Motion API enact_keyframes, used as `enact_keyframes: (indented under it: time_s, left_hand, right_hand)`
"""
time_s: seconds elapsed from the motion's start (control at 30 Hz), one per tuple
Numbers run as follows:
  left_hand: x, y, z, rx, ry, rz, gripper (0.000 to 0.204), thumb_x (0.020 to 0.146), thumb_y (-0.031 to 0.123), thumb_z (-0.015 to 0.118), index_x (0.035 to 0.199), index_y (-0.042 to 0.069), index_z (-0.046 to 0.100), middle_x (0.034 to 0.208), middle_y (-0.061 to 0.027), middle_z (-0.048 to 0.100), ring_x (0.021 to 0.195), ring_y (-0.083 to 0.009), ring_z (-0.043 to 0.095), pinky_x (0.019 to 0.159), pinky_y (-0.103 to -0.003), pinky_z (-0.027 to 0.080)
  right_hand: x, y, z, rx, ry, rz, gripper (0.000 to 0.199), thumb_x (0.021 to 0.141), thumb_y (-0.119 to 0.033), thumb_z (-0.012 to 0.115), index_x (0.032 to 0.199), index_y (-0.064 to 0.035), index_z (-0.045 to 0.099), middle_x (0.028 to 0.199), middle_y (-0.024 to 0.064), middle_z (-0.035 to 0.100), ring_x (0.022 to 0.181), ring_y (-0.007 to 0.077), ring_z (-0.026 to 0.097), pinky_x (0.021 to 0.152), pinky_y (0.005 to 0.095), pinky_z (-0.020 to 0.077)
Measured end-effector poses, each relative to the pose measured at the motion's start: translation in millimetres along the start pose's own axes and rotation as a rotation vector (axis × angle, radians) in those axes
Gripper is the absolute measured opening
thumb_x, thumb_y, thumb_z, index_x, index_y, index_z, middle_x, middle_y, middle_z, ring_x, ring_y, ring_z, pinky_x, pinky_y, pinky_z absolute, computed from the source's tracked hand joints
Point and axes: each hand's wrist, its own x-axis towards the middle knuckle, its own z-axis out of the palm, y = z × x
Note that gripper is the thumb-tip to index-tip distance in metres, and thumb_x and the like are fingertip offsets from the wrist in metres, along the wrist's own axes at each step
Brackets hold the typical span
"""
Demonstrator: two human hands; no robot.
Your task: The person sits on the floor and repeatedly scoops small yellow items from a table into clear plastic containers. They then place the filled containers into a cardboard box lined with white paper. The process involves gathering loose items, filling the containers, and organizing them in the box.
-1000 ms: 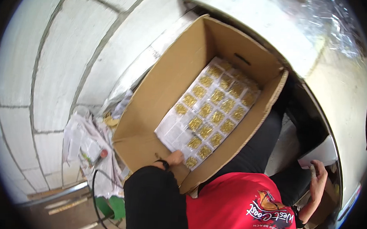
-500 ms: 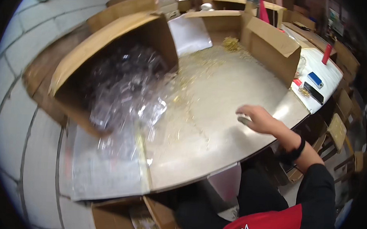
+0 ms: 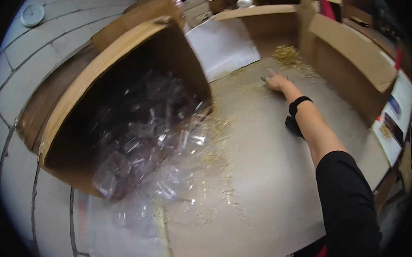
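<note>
My right hand reaches across to the far part of the table, low over its surface, with the fingers partly stretched out and apart. Something dark greenish-grey sits at the thumb; whether it is a covering or a held thing is unclear. Just beyond the hand lies a small heap of gold-coloured bits, too small to name. More such bits are strewn along the table's middle. Clear plastic boxes spill out of a big cardboard box tipped on its side at the left. My left hand is out of view.
Cardboard walls edge the table at the back and right. A white sheet leans at the back. On the right, a white-covered surface bears a dark phone. A round clock hangs on the block wall.
My right hand has moved from the table's near right side to the far gold-coloured heap, with the arm stretched out. The view has shifted closer over the table.
</note>
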Motion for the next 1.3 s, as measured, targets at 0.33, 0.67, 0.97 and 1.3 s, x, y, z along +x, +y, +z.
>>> enact_keyframes:
  time_s: [0.33, 0.67, 0.97, 1.3]
  left_hand:
    - [102.8, 103.4, 26.4, -0.169, -0.156, 0.259, 0.010, 0.081, -0.007, 0.058, 0.090, -0.006, 0.061, 0.083, -0.0153, 0.063, 0.072, -0.0260, 0.062, 0.065, -0.029, 0.050]
    - [171.1, 109.3, 129.1, 0.424, -0.210, 0.084, 0.027, 0.082, 0.024, 0.060, 0.092, 0.000, 0.066, 0.093, -0.0197, 0.064, 0.087, -0.0391, 0.062, 0.076, -0.048, 0.048]
    - [149.9, 106.7, 115.8, -0.137, -0.087, -0.182, 0.017, 0.078, 0.011, 0.061, 0.087, -0.003, 0.063, 0.080, -0.0179, 0.064, 0.071, -0.0304, 0.067, 0.058, -0.039, 0.053]
    - [59.3, 132.7, 99.9, -1.196, -0.189, -0.549, 0.024, 0.085, 0.007, 0.056, 0.107, -0.003, 0.054, 0.081, -0.0079, 0.056, 0.070, -0.0248, 0.066, 0.051, -0.033, 0.053]
  right_hand:
    - [-188.5, -78.4, 22.6, -0.590, -0.488, -0.614, 0.080, 0.084, -0.073, 0.029, 0.149, -0.0314, 0.005, 0.154, 0.0183, 0.002, 0.138, 0.0487, 0.004, 0.109, 0.0590, 0.0153]
    - [-363.4, 51.2, -15.7, -0.479, -0.339, -0.769, 0.063, 0.094, -0.056, 0.027, 0.148, -0.0238, 0.018, 0.153, 0.0169, 0.009, 0.139, 0.0443, 0.010, 0.107, 0.0633, 0.0166]
    - [-425.3, 102.6, -0.2, -0.146, -0.083, -0.942, 0.045, 0.094, -0.032, 0.046, 0.135, -0.0151, 0.044, 0.147, 0.0113, 0.032, 0.137, 0.0335, 0.025, 0.111, 0.0489, 0.0230]
    - [-402.6, 108.4, 17.0, -0.084, 0.120, -0.682, 0.055, 0.095, -0.033, 0.039, 0.138, 0.0016, 0.034, 0.147, 0.0193, 0.029, 0.139, 0.0306, 0.022, 0.113, 0.0428, 0.0196]
